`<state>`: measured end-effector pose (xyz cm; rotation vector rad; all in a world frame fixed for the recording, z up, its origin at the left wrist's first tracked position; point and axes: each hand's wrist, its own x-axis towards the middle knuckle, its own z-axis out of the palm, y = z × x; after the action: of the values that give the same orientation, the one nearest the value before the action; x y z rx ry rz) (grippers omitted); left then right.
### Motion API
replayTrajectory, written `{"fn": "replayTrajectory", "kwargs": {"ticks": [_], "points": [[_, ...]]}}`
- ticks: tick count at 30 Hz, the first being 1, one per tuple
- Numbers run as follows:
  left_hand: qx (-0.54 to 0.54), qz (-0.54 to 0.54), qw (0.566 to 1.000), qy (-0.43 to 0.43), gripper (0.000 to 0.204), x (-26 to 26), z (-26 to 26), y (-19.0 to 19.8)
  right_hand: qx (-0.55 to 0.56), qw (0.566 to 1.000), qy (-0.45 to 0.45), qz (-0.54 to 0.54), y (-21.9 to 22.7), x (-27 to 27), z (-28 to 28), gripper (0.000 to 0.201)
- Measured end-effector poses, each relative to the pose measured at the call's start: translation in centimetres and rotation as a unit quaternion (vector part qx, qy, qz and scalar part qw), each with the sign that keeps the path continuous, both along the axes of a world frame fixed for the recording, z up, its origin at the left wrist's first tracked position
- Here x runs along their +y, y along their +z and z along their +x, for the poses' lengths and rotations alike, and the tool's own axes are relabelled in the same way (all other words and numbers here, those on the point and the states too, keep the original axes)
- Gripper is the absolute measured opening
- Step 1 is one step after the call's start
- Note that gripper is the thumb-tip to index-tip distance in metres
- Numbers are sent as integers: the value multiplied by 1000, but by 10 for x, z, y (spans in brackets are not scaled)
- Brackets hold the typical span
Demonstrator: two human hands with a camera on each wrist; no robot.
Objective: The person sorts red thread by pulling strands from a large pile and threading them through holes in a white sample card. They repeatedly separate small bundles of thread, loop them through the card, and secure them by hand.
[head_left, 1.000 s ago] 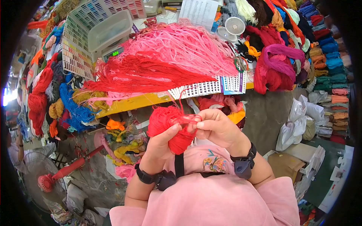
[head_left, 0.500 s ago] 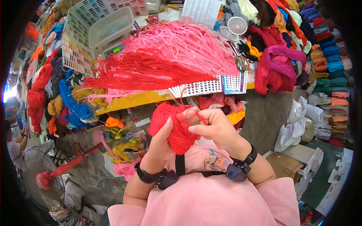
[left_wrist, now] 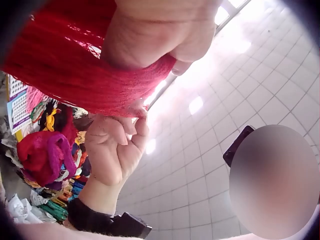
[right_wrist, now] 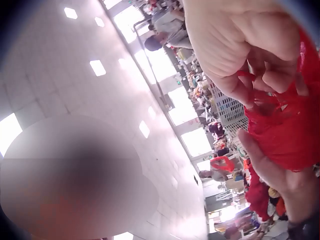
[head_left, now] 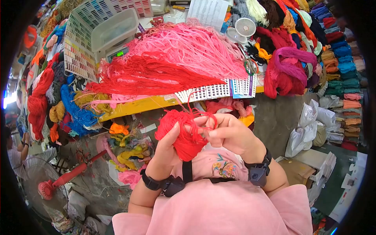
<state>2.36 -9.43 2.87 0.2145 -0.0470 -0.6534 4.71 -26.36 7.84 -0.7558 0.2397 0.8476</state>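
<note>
A bundle of red yarn (head_left: 181,137) is held up in front of the chest. My left hand (head_left: 164,150) grips it from the left, thumb raised along its near side. At the bundle's upper right, my right hand (head_left: 235,135) pinches red strands, and a thin loop runs over its fingers. In the left wrist view the yarn (left_wrist: 100,85) spreads between the left hand (left_wrist: 155,37) above and the right hand (left_wrist: 112,150) below. The right wrist view has the right hand's curled fingers (right_wrist: 272,75) at the strands, facing the left thumb.
Behind the hands, a yellow-edged table (head_left: 137,105) bears a heap of pink yarn (head_left: 184,47) and red strands (head_left: 152,76). A scale with a clear tub (head_left: 115,31), colour cards (head_left: 80,58) and a small white fan (head_left: 245,27) stand there. A red floor fan (head_left: 47,189) stands lower left.
The right hand's fingertips have shifted slightly right and the strands now loop around its fingers. The left thumb has moved left and straightened along the bundle, which stays in the left hand.
</note>
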Motion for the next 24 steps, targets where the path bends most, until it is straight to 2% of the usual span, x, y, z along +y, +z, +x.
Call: {"fn": "replayTrajectory", "kwargs": {"ticks": [2, 3, 7, 9, 10, 12, 18, 20, 24], "points": [[5, 91, 995, 39, 52, 0, -3, 6, 0, 999, -7, -42, 7, 3, 1, 20], [5, 91, 995, 38, 52, -1, -2, 8, -1, 996, -12, -84, 9, 4, 2, 22], [13, 128, 989, 71, 51, -6, -1, 15, 18, 999, -28, -22, 7, 5, 2, 20], [27, 144, 987, 73, 51, -7, -1, 16, -28, 990, -10, -141, 12, 10, 0, 17], [23, 139, 989, 54, 51, -6, 0, 16, -27, 990, -10, -141, 12, 13, 0, 17], [21, 135, 990, 35, 52, -6, 0, 16, -116, 963, 6, -242, 12, 19, -1, 12], [4, 135, 990, 33, 56, -8, 1, 18, -56, 976, -47, -206, 8, 25, 1, 5], [45, 83, 995, 37, 57, -8, 2, 14, -68, 978, -51, -192, -5, 19, -1, 5], [13, 107, 993, 52, 51, -13, 2, 14, -100, 975, -61, -190, -6, 16, -3, 7]]}}
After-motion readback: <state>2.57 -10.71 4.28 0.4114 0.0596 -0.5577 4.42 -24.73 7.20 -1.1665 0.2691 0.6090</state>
